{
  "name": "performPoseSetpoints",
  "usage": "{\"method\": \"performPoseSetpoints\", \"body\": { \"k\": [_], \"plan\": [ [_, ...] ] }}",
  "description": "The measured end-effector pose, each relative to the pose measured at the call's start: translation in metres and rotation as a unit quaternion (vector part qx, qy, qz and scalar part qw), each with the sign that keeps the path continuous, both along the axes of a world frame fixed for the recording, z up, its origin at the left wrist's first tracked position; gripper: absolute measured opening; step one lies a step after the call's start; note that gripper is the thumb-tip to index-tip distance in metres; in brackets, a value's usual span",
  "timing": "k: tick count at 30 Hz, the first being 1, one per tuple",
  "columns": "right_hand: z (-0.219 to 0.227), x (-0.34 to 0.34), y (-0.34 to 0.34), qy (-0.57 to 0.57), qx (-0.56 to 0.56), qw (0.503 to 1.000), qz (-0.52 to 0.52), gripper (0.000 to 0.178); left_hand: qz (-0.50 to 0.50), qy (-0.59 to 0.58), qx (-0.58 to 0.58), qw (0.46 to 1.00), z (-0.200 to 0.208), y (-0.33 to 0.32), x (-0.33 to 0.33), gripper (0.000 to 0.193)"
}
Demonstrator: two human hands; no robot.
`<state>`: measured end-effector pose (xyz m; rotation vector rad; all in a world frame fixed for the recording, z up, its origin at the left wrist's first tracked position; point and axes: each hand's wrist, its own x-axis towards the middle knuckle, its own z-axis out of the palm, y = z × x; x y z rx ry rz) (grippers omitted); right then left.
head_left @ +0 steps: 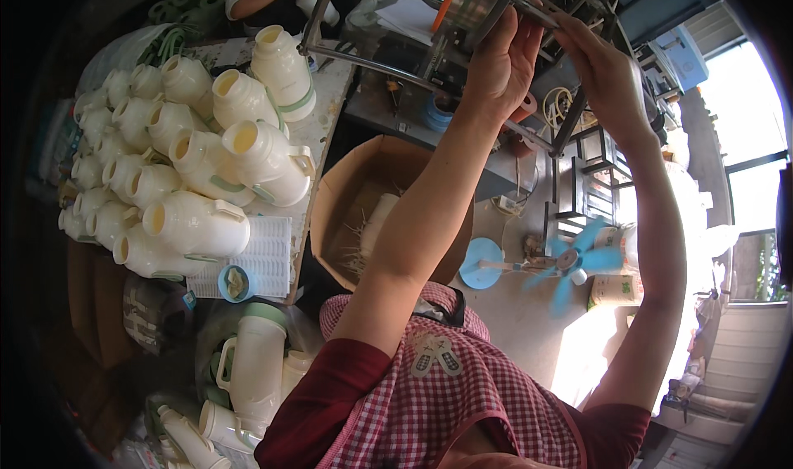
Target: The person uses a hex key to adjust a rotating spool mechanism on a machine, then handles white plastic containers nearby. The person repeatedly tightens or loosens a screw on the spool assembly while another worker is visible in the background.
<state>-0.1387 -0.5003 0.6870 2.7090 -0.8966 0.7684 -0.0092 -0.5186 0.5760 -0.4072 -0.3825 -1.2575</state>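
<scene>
While my left grip (504,66) and right grip (601,71) work at the metal frame (320,11) beside them, can't tell if clamped; steadiness next, probably.

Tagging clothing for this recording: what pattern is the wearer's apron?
The apron has a red-and-white check, clearest in the head view.

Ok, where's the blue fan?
In the head view, the blue fan shows right of centre, between the open cardboard box and the person's right forearm.
</scene>
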Motion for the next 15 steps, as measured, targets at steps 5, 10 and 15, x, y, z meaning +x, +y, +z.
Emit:
{"method": "performPoseSetpoints", "body": {
  "k": [5,10,15],
  "plan": [
    [-0.027,0.013,0.014,-0.101,0.110,0.988,0.033,0.023,0.020,-0.015,-0.011,1.000,-0.002,-0.001,0.003,0.031],
    [-0.045,0.031,0.033,-0.177,0.224,0.958,-0.015,0.022,0.026,-0.049,-0.008,0.998,-0.003,0.000,0.002,0.034],
    [-0.065,0.038,0.032,-0.228,0.213,0.950,0.013,0.021,-0.009,-0.034,-0.003,0.999,-0.003,0.006,0.001,0.038]
  ]
}}
